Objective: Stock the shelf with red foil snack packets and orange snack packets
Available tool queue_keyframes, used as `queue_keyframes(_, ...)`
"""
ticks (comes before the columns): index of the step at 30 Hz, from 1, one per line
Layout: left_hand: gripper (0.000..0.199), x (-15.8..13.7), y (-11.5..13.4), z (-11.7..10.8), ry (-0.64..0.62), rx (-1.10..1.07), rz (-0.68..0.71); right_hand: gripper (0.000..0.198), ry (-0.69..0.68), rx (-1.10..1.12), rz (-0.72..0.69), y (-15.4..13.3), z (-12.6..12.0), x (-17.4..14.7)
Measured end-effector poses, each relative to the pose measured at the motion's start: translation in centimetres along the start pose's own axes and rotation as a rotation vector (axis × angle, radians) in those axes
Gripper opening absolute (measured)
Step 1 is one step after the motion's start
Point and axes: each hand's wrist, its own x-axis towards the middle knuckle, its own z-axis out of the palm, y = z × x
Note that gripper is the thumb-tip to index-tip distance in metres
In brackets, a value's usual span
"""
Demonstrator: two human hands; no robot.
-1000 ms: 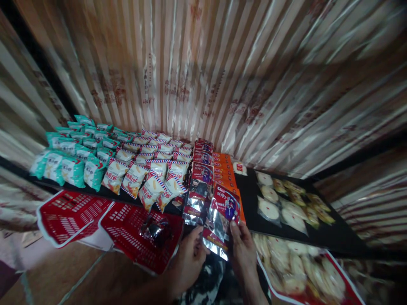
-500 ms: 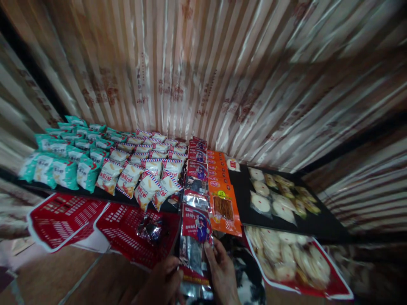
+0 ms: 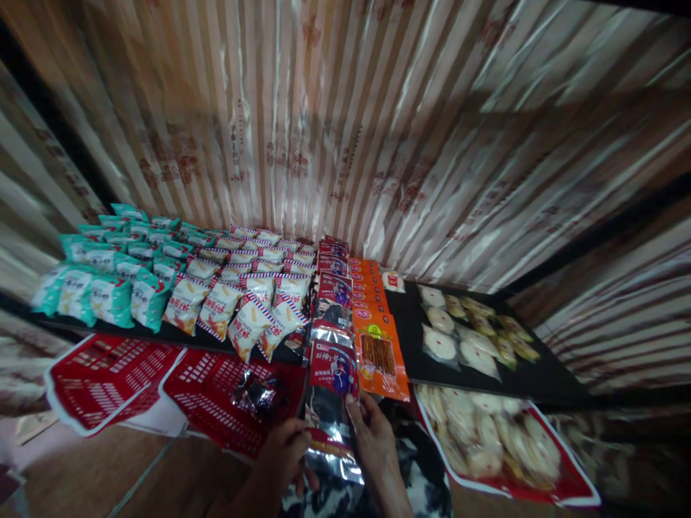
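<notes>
Both hands hold a red and silver snack packet [image 3: 330, 403] by its lower part, in front of the black shelf [image 3: 410, 345]. My left hand [image 3: 283, 457] grips its left edge, my right hand [image 3: 372, 439] its right edge with the thumb on the front. The packet's top overlaps the near end of a row of like red packets [image 3: 333, 288]. Right beside it lies a row of orange packets [image 3: 381, 352].
Teal bags [image 3: 108, 288] and red-white-blue striped bags [image 3: 242, 302] fill the shelf's left. Round white cakes in clear wrap [image 3: 464, 338] lie at the right. Two red baskets [image 3: 102, 374] [image 3: 227, 396] sit below left, one holding a dark packet. A red tray of cakes [image 3: 502, 446] is below right.
The packet moved left and down, from over the orange row to the near end of the red row. Both hands followed it; the front orange packet is now uncovered.
</notes>
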Motion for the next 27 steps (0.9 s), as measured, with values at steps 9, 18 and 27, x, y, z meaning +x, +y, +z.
queue_keyframes(9,0.037,0.1,-1.2,0.2,0.017,0.007,0.063,0.048,-0.126,0.054,0.095,-0.1,-0.6,-0.1)
queue_keyframes(18,0.049,2.9,-2.0,0.5,0.100,-0.048,0.041,0.048,-0.030,0.095,0.084,0.3,0.6,1.5)
queue_keyframes(27,0.041,4.6,-2.0,0.4,0.189,-0.045,0.101,0.052,-0.016,0.093,0.141,-1.0,0.2,0.9)
